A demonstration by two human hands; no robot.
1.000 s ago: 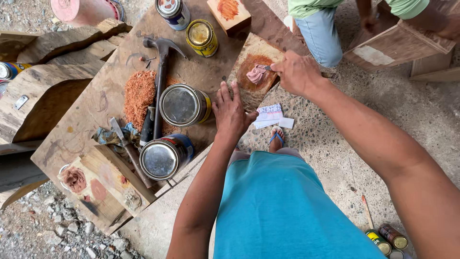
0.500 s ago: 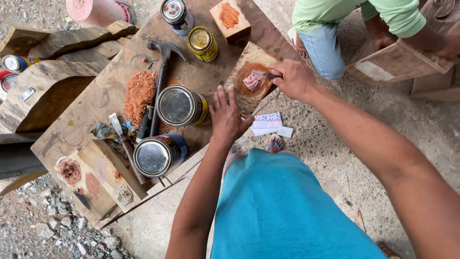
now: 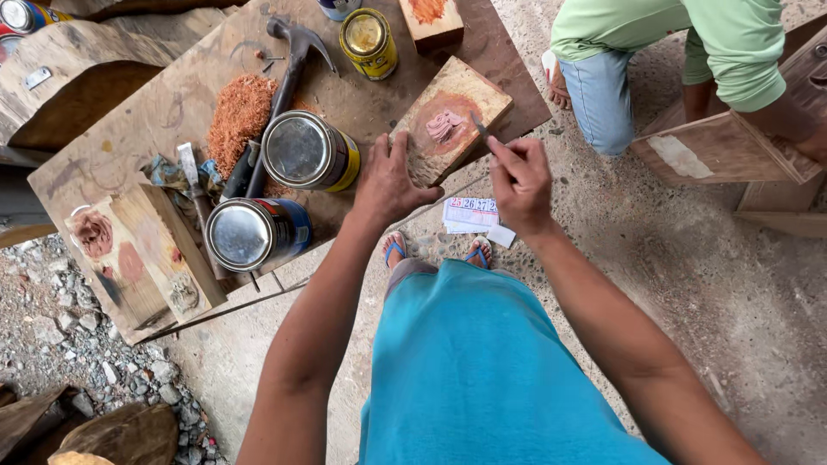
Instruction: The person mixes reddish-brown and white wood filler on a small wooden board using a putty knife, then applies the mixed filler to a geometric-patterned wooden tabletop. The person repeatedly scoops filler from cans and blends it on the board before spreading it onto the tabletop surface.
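**Right hand lifts the blade clear of the putty**

Right hand [image 3: 519, 176] is pinched around a small metal blade [image 3: 479, 126], and I see it has drawn back toward me since half a second ago, when it sat over the pinkish putty blob [image 3: 445, 126]. Now the tip hovers just beyond the fingers, apart from the blob on the wooden block [image 3: 465, 93]. Left hand [image 3: 389, 179] stays flat, fingers spread, pressing the block's near edge. I judge one scoop or spread has finished. Two silver-lidded cans [image 3: 301, 151] lie left of it.
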